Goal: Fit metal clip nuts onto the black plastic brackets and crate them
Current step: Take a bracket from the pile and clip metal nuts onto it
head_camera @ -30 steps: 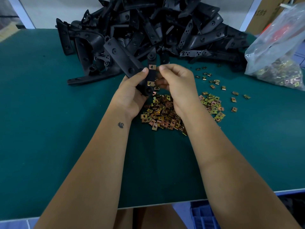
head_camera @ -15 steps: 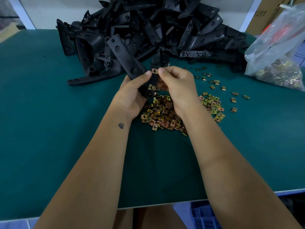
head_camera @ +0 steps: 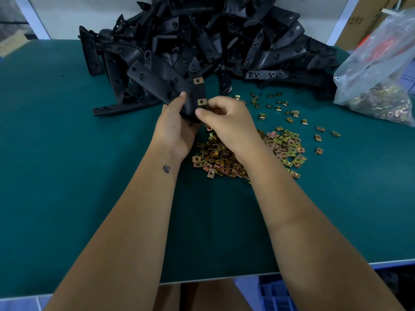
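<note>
The printing on the cardboard box (head_camera: 357, 21) is too blurred to read. One black bracket (head_camera: 190, 95) is held above the green table (head_camera: 67, 176), gripped in the left hand (head_camera: 174, 129), two clip nuts (head_camera: 201, 101) fitted just beyond the right hand (head_camera: 226, 122), whose thumb and fingers pinch its lower end. Loose nuts (head_camera: 224, 160) lie uncounted beneath the fingers, the bracket heap (head_camera: 224, 41) beyond them, and a plastic bag (head_camera: 379, 70) to their right.

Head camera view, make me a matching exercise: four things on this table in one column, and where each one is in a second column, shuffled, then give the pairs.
Things
1. held bracket
2. bracket pile
3. plastic bag
4. loose clip nuts

Places
A. far right edge of the table
B. on the green mat, under the wrists
C. gripped in the left hand, right hand at its lower end
D. back of the table, against the wall

Pairs: 1-C, 2-D, 3-A, 4-B
</note>
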`<state>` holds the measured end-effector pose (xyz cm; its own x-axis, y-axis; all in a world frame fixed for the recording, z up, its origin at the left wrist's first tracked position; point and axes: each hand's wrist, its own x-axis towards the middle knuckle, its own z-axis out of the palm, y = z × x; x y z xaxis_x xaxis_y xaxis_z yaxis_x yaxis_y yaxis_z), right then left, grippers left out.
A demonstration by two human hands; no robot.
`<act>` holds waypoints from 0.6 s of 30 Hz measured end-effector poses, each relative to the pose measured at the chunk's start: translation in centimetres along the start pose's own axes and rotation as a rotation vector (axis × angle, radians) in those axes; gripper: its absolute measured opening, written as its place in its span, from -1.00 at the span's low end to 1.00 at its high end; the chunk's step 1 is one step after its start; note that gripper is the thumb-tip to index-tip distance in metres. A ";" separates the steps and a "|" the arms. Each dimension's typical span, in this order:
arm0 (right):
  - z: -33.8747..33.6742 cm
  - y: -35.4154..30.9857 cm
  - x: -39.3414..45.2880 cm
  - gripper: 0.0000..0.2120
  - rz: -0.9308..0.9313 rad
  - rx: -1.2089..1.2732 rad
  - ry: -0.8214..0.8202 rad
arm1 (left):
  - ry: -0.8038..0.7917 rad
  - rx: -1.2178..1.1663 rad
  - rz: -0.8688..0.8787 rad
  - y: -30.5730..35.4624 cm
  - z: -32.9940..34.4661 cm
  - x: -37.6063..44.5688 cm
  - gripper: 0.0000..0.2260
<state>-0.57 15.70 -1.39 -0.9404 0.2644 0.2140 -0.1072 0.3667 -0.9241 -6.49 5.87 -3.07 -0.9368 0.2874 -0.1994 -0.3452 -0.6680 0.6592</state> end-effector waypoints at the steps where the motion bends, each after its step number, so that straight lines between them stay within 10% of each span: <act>1: 0.0 0.0 0.0 -0.94 0.006 0.006 0.006 | -0.007 0.015 -0.003 0.0 -0.1 0.1 -0.68; 11: -2.2 0.0 0.8 -0.86 0.234 0.482 0.277 | 0.132 0.016 0.106 0.9 -1.0 0.6 -0.90; 18: -1.1 0.0 0.4 -0.91 0.210 0.883 0.142 | 0.101 -0.047 0.172 0.7 -0.5 0.2 -0.91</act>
<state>-0.64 16.77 -0.96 -0.9261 0.3773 -0.0029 -0.2012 -0.5003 -0.8421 -6.98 5.08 -3.01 -0.9822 0.0980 -0.1602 -0.1801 -0.7332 0.6558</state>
